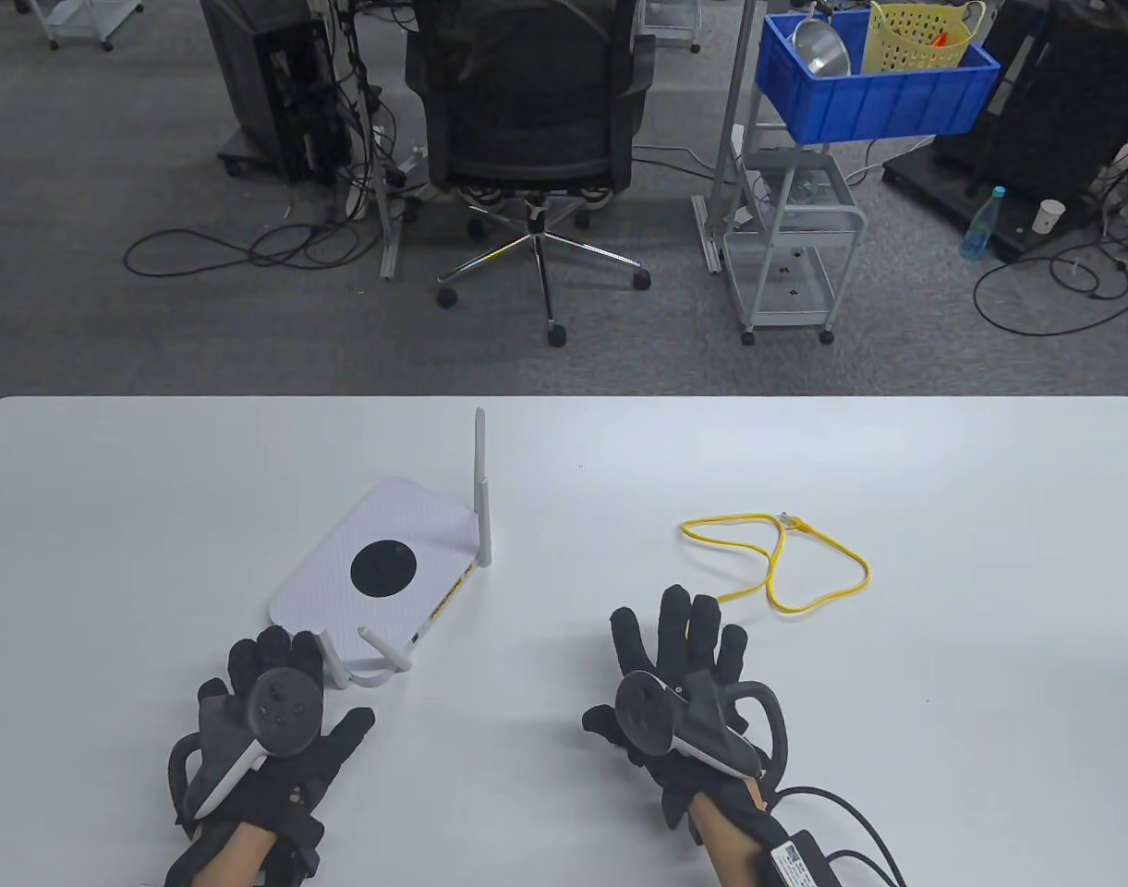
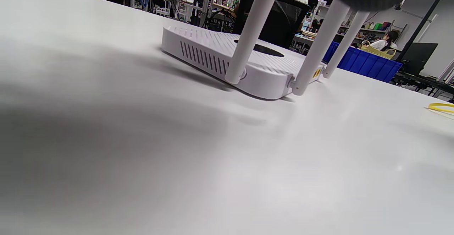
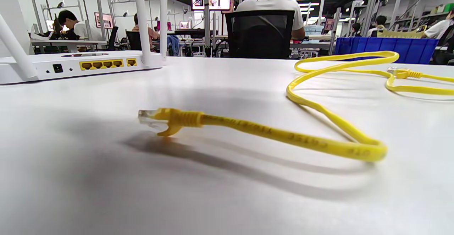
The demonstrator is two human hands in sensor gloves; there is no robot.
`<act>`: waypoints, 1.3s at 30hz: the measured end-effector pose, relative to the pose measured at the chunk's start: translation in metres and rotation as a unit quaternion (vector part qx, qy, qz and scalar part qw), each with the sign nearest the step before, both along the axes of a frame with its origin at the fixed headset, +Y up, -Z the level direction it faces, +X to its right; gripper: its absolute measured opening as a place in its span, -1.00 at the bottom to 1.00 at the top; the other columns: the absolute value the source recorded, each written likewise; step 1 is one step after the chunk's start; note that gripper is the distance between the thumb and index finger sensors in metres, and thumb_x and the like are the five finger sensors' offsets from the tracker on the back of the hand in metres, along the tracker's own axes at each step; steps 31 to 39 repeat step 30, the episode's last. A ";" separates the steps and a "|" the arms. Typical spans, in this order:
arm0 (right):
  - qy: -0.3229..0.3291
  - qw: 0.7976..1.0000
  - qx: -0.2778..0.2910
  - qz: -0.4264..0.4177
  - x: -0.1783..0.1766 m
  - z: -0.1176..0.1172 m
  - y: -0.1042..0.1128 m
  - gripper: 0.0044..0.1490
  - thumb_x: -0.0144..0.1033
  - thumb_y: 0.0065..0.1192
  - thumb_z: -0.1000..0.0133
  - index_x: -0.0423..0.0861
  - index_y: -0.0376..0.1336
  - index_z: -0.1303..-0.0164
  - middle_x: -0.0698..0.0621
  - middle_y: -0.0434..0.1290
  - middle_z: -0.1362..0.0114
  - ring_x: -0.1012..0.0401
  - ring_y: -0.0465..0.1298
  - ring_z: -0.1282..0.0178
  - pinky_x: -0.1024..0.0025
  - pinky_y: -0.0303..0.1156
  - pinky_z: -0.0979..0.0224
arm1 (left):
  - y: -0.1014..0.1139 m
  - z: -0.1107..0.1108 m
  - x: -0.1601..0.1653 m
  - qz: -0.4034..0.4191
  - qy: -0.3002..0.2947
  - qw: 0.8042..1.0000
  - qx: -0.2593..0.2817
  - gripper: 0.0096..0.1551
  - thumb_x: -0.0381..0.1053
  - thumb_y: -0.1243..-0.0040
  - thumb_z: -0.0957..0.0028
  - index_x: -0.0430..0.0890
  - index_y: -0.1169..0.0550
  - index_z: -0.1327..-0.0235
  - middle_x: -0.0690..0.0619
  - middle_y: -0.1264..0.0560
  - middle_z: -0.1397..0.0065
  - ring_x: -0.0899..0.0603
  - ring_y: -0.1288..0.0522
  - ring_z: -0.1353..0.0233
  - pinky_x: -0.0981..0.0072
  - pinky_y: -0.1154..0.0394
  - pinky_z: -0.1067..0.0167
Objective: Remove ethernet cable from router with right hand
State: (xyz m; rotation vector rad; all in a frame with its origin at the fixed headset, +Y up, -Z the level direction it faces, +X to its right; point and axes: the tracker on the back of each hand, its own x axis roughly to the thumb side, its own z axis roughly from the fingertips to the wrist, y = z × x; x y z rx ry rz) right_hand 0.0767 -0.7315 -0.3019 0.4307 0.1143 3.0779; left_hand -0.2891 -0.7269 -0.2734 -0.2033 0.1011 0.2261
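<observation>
The white router [image 1: 379, 564] with a black disc on top lies on the table at centre left; one antenna stands up, others lie toward my left hand. Its yellow ports [image 3: 106, 64] are empty in the right wrist view. The yellow ethernet cable [image 1: 776, 564] lies loose in a loop to the right, apart from the router. One plug [image 3: 152, 118] rests on the table just ahead of my right hand [image 1: 679, 674], which lies flat with fingers spread, holding nothing. My left hand [image 1: 268, 702] rests on the table beside the router's near antennas [image 2: 244, 39], holding nothing.
The white table [image 1: 896, 739] ends at its far edge beyond the router. Behind it on the floor stand an office chair [image 1: 531, 111], a cart with a blue crate [image 1: 873, 88], and loose floor cables.
</observation>
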 end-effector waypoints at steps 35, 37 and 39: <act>-0.003 1.000 -0.020 0.014 -0.003 0.001 -0.003 0.37 0.46 -0.40 0.15 -0.11 -0.51 -0.71 -0.55 -0.55 -0.62 -0.48 -0.45 -0.54 -0.53 -0.41 -0.44 | -0.002 -0.001 0.001 -0.007 -0.001 1.000 -0.006 0.11 0.43 0.01 0.00 -0.02 0.15 -0.61 -0.25 0.37 -0.73 -0.45 0.43 -0.64 -0.49 0.40 -0.39; -0.003 1.000 -0.020 0.014 -0.003 0.001 -0.003 0.37 0.46 -0.40 0.15 -0.11 -0.51 -0.71 -0.55 -0.55 -0.62 -0.48 -0.45 -0.54 -0.53 -0.41 -0.44 | -0.002 -0.001 0.001 -0.007 -0.001 1.000 -0.006 0.11 0.43 0.01 0.00 -0.02 0.15 -0.61 -0.25 0.37 -0.73 -0.45 0.43 -0.64 -0.49 0.40 -0.39; -0.003 1.000 -0.020 0.014 -0.003 0.001 -0.003 0.37 0.46 -0.40 0.15 -0.11 -0.51 -0.71 -0.55 -0.55 -0.62 -0.48 -0.45 -0.54 -0.53 -0.41 -0.44 | -0.002 -0.001 0.001 -0.007 -0.001 1.000 -0.006 0.11 0.43 0.01 0.00 -0.02 0.15 -0.61 -0.25 0.37 -0.73 -0.45 0.43 -0.64 -0.49 0.40 -0.39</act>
